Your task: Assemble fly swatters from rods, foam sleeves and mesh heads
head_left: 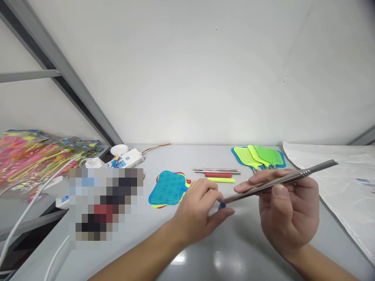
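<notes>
My right hand (288, 210) grips a telescopic steel rod (310, 171) that slants up to the right above the grey table (234, 249). My left hand (202, 212) pinches a small blue piece (222, 205) at the rod's lower left end. Just behind my left hand lies a stack of flyswatter heads, blue on top (167, 188). Further back lie two steel rods (215, 170), a red grip sleeve (218, 175) and a yellow grip sleeve (221, 180).
Several assembled green and blue flyswatters (259, 156) lie at the back right. White plastic sheeting (345, 175) covers the right side. A white power strip (125, 159) and cables sit at the back left, next to packaged colourful swatters (32, 156). A blurred patch covers the left middle.
</notes>
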{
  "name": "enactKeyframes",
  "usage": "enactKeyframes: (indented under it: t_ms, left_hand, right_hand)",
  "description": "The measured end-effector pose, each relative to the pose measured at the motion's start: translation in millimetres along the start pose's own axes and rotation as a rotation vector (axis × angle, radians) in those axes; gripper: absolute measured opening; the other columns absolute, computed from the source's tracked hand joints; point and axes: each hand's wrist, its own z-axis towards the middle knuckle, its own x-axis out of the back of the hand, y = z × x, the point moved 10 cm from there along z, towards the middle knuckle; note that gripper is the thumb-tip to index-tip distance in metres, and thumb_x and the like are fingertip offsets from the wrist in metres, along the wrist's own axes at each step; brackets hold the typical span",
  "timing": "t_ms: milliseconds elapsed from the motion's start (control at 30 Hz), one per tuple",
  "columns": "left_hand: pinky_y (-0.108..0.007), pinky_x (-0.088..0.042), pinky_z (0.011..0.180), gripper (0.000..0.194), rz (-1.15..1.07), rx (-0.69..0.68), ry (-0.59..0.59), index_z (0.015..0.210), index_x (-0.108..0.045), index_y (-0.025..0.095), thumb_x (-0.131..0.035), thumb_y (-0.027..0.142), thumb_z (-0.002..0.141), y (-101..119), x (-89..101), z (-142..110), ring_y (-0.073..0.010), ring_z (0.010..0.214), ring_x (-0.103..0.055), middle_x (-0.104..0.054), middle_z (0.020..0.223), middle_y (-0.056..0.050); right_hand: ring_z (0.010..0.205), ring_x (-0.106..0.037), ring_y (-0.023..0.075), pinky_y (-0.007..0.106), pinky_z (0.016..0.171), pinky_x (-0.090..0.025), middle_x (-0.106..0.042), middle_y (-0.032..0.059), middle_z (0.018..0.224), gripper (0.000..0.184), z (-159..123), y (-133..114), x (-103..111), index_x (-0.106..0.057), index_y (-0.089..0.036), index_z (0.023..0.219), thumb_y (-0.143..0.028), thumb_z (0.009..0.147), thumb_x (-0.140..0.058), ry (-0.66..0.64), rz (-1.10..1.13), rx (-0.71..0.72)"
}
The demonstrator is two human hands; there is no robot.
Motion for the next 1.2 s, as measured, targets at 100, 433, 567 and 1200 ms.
enactKeyframes:
  t_ms: [100, 433, 567, 1200]
  left_hand:
    - [-0.032, -0.045, 0.068, 0.018, -0.006, 0.008, -0.01, 0.091, -0.056, 0.018, -0.062, 0.035, 0.089, -1.7, -4.2, 0.3, -0.018, 0.08, -0.053, -0.056, 0.089, -0.006]
    - [-0.034, -0.048, 0.075, 0.017, -0.052, 0.107, -0.182, 0.098, -0.06, 0.019, -0.056, 0.034, 0.092, -11.6, -21.5, -2.0, -0.0192, 0.087, -0.055, -0.058, 0.095, -0.006]
    - [-0.037, -0.049, 0.083, 0.019, -0.081, 0.135, -0.299, 0.104, -0.061, 0.018, -0.054, 0.033, 0.094, -13.0, -33.3, -5.5, -0.0209, 0.094, -0.056, -0.06, 0.101, -0.008]
    - [-0.027, -0.024, 0.05, 0.02, -0.298, 0.398, -0.338, 0.086, -0.036, 0.022, -0.029, 0.036, 0.099, -21.6, -31.7, -24.1, -0.0121, 0.049, -0.035, -0.038, 0.059, 0.006]
  right_hand:
    - [0.072, -0.072, 0.0184, 0.041, 0.066, -0.061, -0.066, 0.0008, 0.091, 0.019, -0.6, -2.6, -2.0, -0.048, -0.023, 0.112, -0.014, 0.096, -0.044, -0.002, 0.01, 0.014]
    - [0.072, -0.067, 0.0161, 0.033, 0.06, -0.059, -0.063, -0.0005, 0.085, 0.025, 8.5, -3.2, -29.2, -0.045, -0.027, 0.115, -0.015, 0.094, -0.049, -0.223, -0.115, 0.024]
    - [0.071, -0.065, 0.0146, 0.032, 0.063, -0.058, -0.062, -0.0004, 0.085, 0.024, 11.8, 3.6, -39.6, -0.046, -0.027, 0.112, -0.015, 0.092, -0.052, -0.323, -0.238, -0.038]
    - [0.037, -0.014, 0.0062, 0.019, 0.031, -0.02, -0.017, -0.0094, 0.046, 0.042, 50.7, 14.3, -90.3, -0.042, -0.021, 0.056, -0.038, 0.094, -0.05, -0.146, 0.247, -0.546]
